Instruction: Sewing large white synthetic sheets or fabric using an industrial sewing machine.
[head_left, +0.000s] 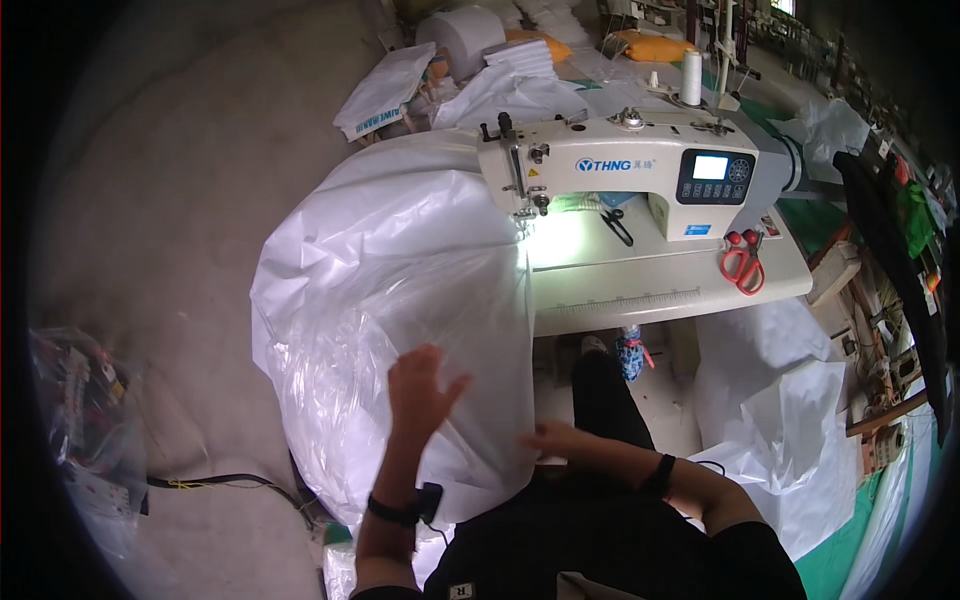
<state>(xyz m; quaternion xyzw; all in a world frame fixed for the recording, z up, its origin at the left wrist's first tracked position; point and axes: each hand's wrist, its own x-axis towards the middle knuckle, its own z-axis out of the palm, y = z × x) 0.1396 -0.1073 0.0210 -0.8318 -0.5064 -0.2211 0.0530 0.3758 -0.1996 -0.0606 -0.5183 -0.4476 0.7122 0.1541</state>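
Observation:
A big sheet of clear plastic film [400, 300] billows over a white bag heap left of the sewing machine [630, 165]. My left hand [420, 385] is raised with fingers spread, its palm against the film. My right hand [555, 438] pinches the film's lower right edge near my lap. The film runs up to the machine's needle area [528, 205], which is lit by a small lamp.
Red-handled scissors [742, 262] and small black snips [617, 225] lie on the white machine table [680, 285]. A thread cone [691, 77] stands behind the machine. White sheeting [790, 420] lies on the floor at right. A cable [220, 482] crosses the floor at left.

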